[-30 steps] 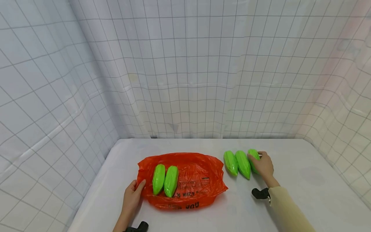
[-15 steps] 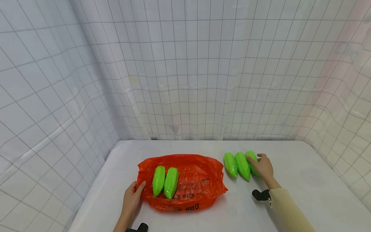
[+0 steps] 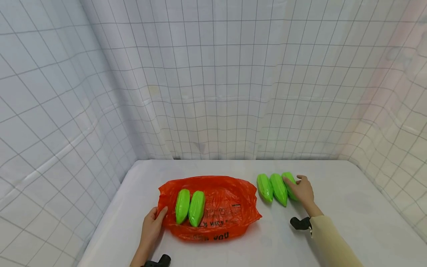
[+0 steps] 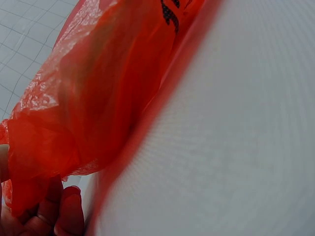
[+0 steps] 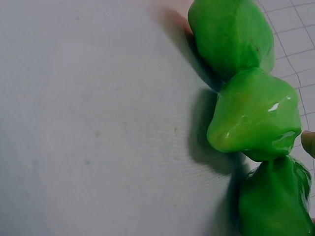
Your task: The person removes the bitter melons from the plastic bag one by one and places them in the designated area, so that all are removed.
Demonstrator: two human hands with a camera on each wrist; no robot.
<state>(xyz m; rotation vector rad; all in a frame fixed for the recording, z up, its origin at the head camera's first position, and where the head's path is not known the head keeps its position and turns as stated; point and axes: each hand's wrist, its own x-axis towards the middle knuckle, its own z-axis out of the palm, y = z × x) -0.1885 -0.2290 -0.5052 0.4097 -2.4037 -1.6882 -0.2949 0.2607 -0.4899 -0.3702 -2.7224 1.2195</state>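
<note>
My left hand (image 3: 152, 226) pinches the left edge of a red plastic bag (image 3: 230, 193) with black print, spread on the table. Two glossy green, ridged fruits shaped like star fruit, a left one (image 3: 182, 206) and a right one (image 3: 197, 208), lie side by side on it. At the right, three more form a close row: a left star fruit (image 3: 264, 188), a middle one (image 3: 278, 189) and a right one (image 3: 291, 194). My right hand (image 3: 304, 191) holds the right one, thumb across its top. In the right wrist view, a fingertip (image 5: 308, 142) shows beside the row.
The table (image 3: 277, 241) has a white cover. White cloth with a grid pattern (image 3: 217, 92) hangs behind it and on both sides. A black wrist strap mount (image 3: 300, 223) sits at the right wrist, by a pale sleeve (image 3: 333, 241).
My right hand has shifted slightly left with the right star fruit, bringing it nearer the middle one. My left hand stays at the bag's edge.
</note>
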